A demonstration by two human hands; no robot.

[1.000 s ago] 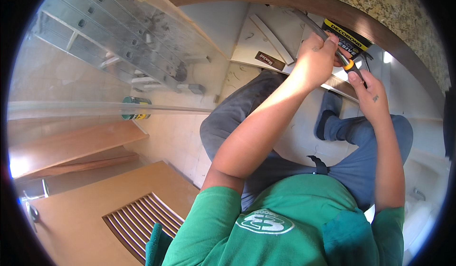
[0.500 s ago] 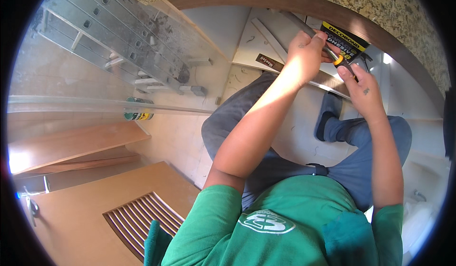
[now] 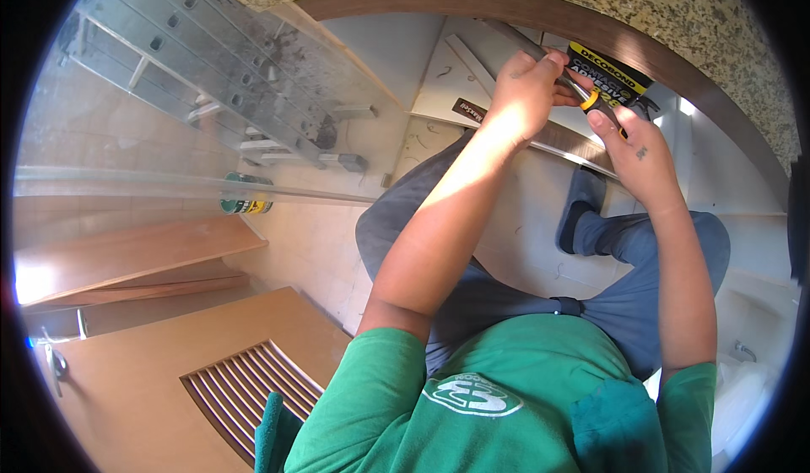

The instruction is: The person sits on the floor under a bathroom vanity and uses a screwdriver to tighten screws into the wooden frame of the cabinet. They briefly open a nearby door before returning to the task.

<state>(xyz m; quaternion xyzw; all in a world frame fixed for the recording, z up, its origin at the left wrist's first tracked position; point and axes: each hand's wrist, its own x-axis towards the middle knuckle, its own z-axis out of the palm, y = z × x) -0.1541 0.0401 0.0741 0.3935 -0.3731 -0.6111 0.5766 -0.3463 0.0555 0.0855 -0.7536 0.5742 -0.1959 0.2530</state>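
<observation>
Black-and-yellow adhesive tube [image 3: 614, 81] up under wooden counter edge [image 3: 540, 13] | my right hand [image 3: 634, 148] fingers closed on its lower end | my left hand [image 3: 525, 93] clamped on grey strip [image 3: 557, 135], probably metal | ladder [image 3: 219, 68] well apart, left.
</observation>
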